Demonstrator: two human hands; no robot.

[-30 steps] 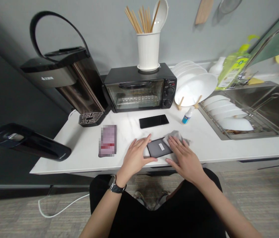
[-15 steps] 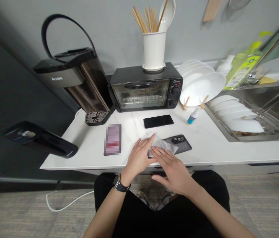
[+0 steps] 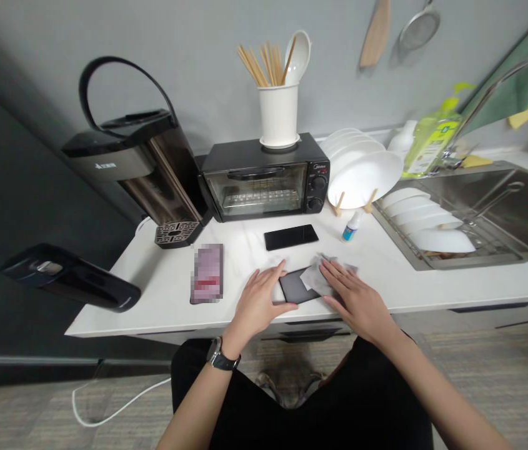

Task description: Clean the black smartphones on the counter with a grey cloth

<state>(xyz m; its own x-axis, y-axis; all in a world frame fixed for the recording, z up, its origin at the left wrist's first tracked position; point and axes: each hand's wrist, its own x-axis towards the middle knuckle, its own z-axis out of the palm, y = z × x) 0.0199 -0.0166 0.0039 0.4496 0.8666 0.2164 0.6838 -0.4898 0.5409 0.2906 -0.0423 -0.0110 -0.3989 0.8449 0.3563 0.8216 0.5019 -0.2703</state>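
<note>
A grey phone (image 3: 297, 286) lies back-up near the counter's front edge. My left hand (image 3: 260, 299) grips its left end, thumb at the near edge and fingers at the far edge. My right hand (image 3: 353, 299) presses a thin grey cloth (image 3: 315, 279) onto the phone's right part, fingers stretched over it, and the camera bump is covered. Farther back lies a black phone (image 3: 291, 237), and beside it to the right stands a small spray bottle (image 3: 351, 227) with a blue label. To the left rests a pinkish phone-like rectangle (image 3: 207, 274), blurred out by pixels.
A toaster oven (image 3: 264, 187) carries a white cup (image 3: 278, 115) of chopsticks and a spoon. Left of it stand a tall dispenser (image 3: 151, 181) and a dark flask (image 3: 76, 278). White plates (image 3: 367, 178) stand in a rack by the sink (image 3: 416, 253), with a green soap bottle (image 3: 435, 147) behind.
My right hand and the cloth have slid right along the grey phone, baring its left part and covering the cameras. My left hand now holds the phone's left end. The view has shifted slightly.
</note>
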